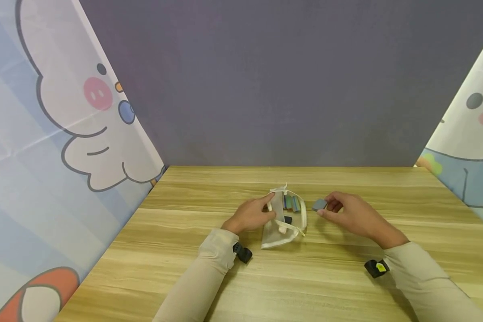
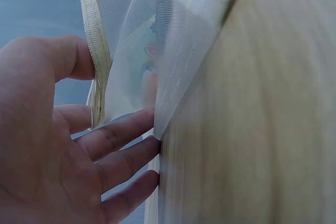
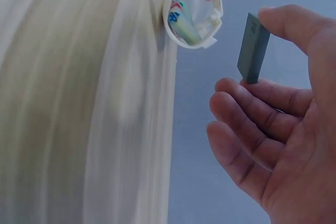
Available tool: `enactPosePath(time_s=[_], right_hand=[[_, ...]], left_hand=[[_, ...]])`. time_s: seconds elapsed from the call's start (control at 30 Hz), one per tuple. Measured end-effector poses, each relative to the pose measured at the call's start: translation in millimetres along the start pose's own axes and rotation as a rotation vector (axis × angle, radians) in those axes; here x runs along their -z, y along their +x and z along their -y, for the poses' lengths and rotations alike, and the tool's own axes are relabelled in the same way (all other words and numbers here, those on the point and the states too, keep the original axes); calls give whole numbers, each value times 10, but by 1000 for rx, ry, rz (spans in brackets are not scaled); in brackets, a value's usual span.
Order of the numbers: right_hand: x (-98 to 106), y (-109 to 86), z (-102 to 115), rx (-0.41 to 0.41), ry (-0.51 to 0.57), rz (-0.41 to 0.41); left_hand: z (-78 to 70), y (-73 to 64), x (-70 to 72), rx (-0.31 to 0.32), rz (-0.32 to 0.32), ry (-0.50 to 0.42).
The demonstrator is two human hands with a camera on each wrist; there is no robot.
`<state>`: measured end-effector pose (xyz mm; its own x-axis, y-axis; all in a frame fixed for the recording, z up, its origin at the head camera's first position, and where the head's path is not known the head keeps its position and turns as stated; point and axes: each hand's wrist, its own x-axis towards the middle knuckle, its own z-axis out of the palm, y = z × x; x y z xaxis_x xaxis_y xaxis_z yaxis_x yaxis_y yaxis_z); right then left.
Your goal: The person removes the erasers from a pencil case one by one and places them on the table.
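Note:
A white mesh pouch [image 1: 274, 239] with a pale binding lies on the table, its mouth held open toward the right. My left hand [image 1: 251, 215] pinches the pouch's rim [image 2: 96, 45] between thumb and index finger, the other fingers spread along the mesh. Inside the pouch are blue and green pieces [image 1: 289, 203], a black piece [image 1: 288, 220] and a small white piece [image 1: 282, 229]. Just right of the mouth, my right hand [image 1: 352, 213] holds a small grey-green rectangular block [image 3: 253, 51] between thumb and fingertips. Faint dark marks show on one side of it.
The wooden table [image 1: 209, 183] meets a dark grey panel [image 1: 285, 89] at its far edge. Cartoon-printed cloths [image 1: 64, 147] hang on the left and right sides. Black wrist cameras [image 1: 243, 253] sit at both sleeve cuffs.

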<state>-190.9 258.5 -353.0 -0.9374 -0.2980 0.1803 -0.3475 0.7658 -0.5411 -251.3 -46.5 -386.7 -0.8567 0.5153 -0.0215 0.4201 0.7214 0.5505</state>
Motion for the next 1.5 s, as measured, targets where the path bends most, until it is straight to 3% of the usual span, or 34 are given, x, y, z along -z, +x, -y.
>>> enactPosePath(time_s=[0.5, 0.8, 1.5], right_hand=[[149, -64, -71, -25, 12, -25], [219, -77, -110, 0, -4, -53], [257, -70, -294, -20, -32, -68]], left_hand=[[-6, -10, 9, -10, -1, 8], [-4, -7, 28, -14, 1, 4], [6, 12, 11, -7, 10, 1]])
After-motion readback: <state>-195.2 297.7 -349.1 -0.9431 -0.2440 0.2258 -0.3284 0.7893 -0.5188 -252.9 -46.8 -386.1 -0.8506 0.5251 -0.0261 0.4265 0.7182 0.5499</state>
